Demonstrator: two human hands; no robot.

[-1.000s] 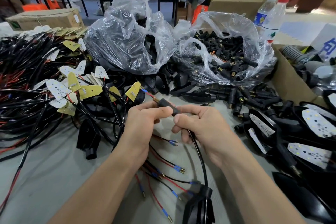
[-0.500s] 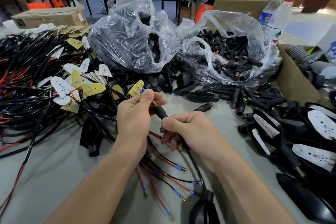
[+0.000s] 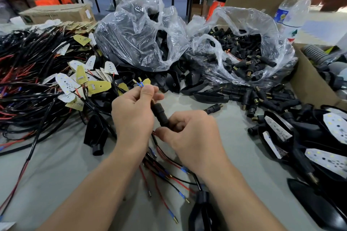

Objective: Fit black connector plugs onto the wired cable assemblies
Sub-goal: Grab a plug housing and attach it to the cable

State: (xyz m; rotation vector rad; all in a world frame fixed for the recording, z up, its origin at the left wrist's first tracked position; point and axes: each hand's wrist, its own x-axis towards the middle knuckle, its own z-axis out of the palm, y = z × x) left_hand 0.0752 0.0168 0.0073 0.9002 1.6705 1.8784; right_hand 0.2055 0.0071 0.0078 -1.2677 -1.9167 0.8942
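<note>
Has drawn the wire ends (image 3: 139, 83) further out through the black connector plug (image 3: 159, 113). Pinches them in the left hand (image 3: 134, 112); grips the plug's lower end in the right hand (image 3: 189, 133), above the tabletop's (image 3: 56, 174) middle. Seemingly mid-threading; next, to slide the plug home along the cable (image 3: 197, 183).

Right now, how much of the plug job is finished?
Done, it seems: the lamp housings at right already carry plugs. In hand: the left hand pinches the wire tips while the right hand grips a black connector plug threaded on that cable. Left: a big pile of cables and a bag of plugs.
</note>
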